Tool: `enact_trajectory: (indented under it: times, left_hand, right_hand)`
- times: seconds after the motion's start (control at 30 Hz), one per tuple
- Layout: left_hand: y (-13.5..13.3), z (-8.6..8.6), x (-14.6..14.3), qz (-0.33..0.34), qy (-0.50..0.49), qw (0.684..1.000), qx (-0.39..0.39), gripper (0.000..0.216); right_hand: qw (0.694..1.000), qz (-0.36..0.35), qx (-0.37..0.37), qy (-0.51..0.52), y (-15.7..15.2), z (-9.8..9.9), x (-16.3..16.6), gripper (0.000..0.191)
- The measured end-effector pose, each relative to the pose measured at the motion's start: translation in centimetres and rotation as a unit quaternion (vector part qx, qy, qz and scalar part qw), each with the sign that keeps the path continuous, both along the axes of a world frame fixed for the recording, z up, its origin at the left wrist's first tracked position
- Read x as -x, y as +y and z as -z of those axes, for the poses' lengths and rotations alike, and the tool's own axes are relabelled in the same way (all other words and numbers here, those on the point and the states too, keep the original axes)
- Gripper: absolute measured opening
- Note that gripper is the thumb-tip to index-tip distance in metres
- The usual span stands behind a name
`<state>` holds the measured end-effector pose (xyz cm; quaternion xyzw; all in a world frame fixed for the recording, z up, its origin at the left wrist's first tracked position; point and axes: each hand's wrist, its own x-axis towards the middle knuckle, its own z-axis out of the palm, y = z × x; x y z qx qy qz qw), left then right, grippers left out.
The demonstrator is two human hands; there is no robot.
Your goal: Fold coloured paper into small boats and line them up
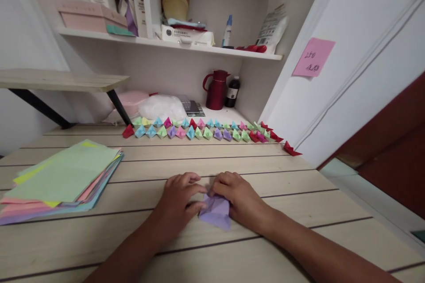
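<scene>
A small purple sheet of paper [215, 213], partly folded, lies on the wooden table in front of me. My right hand [237, 194] is closed over its far right edge, thumb and fingers pinching the paper. On the other side, my left hand [182, 196] has its fingers curved and apart, with the thumb tip at the paper's left edge. Whether that thumb presses on the paper is hard to tell. The far corner of the sheet is hidden under the right fingers.
A stack of coloured paper [66, 172] lies at the left. Folded paper boats [198, 132] in several colours stand in two rows along the back. Behind them are a red jug [217, 90], a dark bottle [233, 92] and a shelf [199, 48]. A small raised stand [59, 80] is at the back left.
</scene>
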<state>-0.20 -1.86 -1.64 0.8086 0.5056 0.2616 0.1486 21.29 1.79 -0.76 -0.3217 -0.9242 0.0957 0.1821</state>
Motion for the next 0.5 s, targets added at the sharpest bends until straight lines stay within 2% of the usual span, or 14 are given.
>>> enact_trajectory:
  times: [0.2, 0.37, 0.5]
  left_hand:
    - [0.0, -0.1, -0.2, 0.024, 0.098, 0.994, -0.034, 0.027]
    - [0.0, -0.7, -0.2, 0.052, 0.134, 0.987, -0.066, 0.025]
    - [0.2, -0.9, -0.3, 0.071, 0.143, 0.984, -0.081, 0.022]
  right_hand:
    - [0.994, -0.081, 0.060, 0.031, 1.0, -1.4, -1.6, 0.050]
    - [0.987, -0.121, 0.093, 0.059, 1.6, -2.2, -2.5, 0.033]
    - [0.984, -0.138, 0.097, 0.051, 2.0, -1.8, -2.6, 0.032]
